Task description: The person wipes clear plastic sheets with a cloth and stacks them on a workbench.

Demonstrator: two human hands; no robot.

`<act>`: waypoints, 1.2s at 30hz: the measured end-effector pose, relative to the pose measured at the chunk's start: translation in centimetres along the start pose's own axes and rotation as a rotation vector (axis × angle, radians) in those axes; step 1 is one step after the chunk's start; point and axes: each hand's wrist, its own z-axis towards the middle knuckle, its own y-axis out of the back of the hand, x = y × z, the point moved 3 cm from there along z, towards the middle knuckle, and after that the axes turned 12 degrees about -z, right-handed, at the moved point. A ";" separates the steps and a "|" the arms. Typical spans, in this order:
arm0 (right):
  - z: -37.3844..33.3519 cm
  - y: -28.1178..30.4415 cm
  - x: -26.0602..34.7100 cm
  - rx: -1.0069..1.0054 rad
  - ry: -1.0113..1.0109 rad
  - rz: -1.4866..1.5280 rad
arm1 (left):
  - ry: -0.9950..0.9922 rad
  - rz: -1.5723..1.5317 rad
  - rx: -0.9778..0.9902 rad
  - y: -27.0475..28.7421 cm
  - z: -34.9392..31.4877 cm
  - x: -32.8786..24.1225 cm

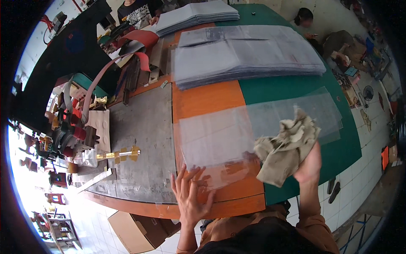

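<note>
A clear plastic sheet lies across the orange and green parts of the table in front of me. Its near left corner is under or beside my left hand, whose fingers are spread. My right hand grips a crumpled beige rag over the right part of the sheet. The rag hides some of the sheet, and I cannot tell whether it touches the plastic. Behind the sheet lies a thick stack of clear plastic sheets.
Another stack of sheets lies at the far edge. A grey metal plate covers the table's left part, beside a dark machine. An open cardboard box stands below the front edge. Two other people are in the background.
</note>
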 end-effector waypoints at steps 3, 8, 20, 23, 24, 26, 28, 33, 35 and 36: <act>-0.4 -1.4 -1.9 -0.030 -0.140 0.067 | -0.018 -0.412 0.063 -0.9 -0.4 -0.7; -2.5 -3.6 -5.8 -0.030 -0.527 -0.058 | 0.426 -1.400 0.212 -3.9 -0.5 -0.2; -3.4 -2.7 -5.6 0.237 -0.176 -1.198 | 0.449 -1.128 0.087 -4.1 -1.4 0.3; -3.0 -4.2 -3.6 0.145 0.103 -1.490 | 0.397 -1.030 0.085 -2.6 -0.3 -0.1; -3.1 -4.5 -3.2 0.110 0.200 -1.560 | 0.357 -0.859 0.188 -2.1 0.1 -0.3; -3.1 -4.6 -3.3 0.217 0.276 -1.651 | 0.268 -0.514 0.380 -1.4 0.9 -0.6; -3.0 -4.7 -3.9 0.400 0.340 -1.765 | 0.149 -0.344 0.267 -1.0 1.6 -0.9; -3.4 -4.5 -7.3 0.481 0.415 -2.038 | 0.022 -0.073 0.067 0.0 1.0 -0.7; -3.2 -4.5 -7.6 0.441 0.447 -2.056 | 0.057 -0.049 0.068 0.4 0.0 -0.4; -3.1 -4.5 -7.7 0.420 0.462 -2.065 | 0.074 -0.038 0.069 0.6 -0.5 -0.3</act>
